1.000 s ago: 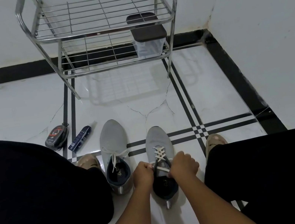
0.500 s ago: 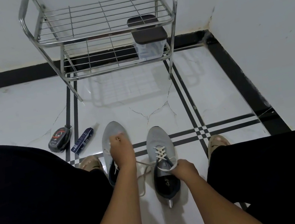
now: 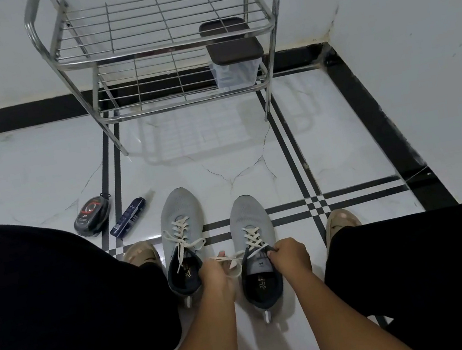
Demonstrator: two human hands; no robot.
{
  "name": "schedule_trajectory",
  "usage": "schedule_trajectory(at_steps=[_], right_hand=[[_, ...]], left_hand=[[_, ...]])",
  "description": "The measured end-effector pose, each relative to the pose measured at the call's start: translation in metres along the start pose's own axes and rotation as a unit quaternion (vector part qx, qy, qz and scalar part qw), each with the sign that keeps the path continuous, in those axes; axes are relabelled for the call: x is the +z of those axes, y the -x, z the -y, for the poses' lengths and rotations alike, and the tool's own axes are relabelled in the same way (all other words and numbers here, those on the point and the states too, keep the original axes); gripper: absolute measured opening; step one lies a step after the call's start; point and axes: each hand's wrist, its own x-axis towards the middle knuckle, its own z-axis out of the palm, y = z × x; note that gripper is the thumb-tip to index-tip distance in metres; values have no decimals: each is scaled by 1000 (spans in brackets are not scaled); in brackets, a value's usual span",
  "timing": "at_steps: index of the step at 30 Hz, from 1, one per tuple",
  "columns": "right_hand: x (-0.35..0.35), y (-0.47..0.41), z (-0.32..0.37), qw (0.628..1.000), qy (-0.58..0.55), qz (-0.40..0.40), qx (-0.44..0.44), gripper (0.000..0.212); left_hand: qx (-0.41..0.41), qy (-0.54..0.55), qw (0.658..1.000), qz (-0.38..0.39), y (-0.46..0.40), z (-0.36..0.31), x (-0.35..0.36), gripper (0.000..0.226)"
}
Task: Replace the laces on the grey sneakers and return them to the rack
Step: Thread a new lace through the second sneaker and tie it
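Note:
Two grey sneakers stand side by side on the white floor between my knees, toes pointing away. The left sneaker has a cream lace tied in a loose bow. The right sneaker is laced in crosses with a cream lace. My left hand pinches one loose end of that lace, drawn to the left of the shoe. My right hand pinches the other lace end at the shoe's right collar. The steel shoe rack stands ahead against the wall.
A clear box with a dark lid sits on the rack's lower shelf at the right. A round shoe-polish sponge and a dark blue tube lie on the floor at the left. My feet in tan slippers flank the sneakers. A wall closes the right side.
My left hand, which had pulled a lace end up over the left sneaker, has come back down beside the right sneaker's collar. My right hand stayed at the collar.

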Motion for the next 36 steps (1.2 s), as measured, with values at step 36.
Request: schedule_trajectory(at_steps=[36], right_hand=[[-35,15,32,973,-165,128,-99,13]], left_hand=[[129,-365,908,161,44,-39,34,11]])
